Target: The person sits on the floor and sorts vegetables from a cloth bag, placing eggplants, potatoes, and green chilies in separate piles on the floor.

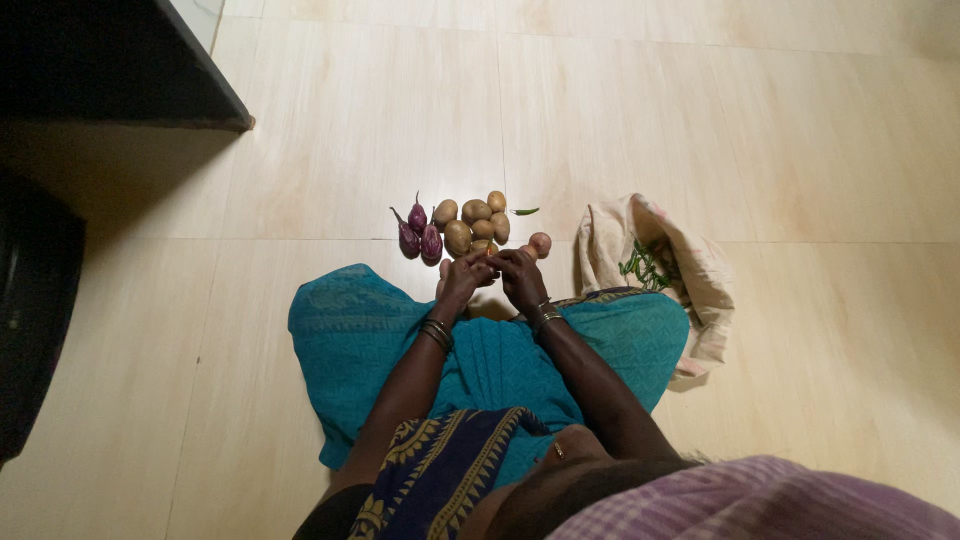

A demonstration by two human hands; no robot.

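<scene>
From my distant view, the left hand and right hand meet with fingers curled around something small and orange; what it is, and how firmly they grip, I cannot tell. It may slip onto the teal cloth. Beyond lie potatoes, which could roll, then aubergines.
</scene>
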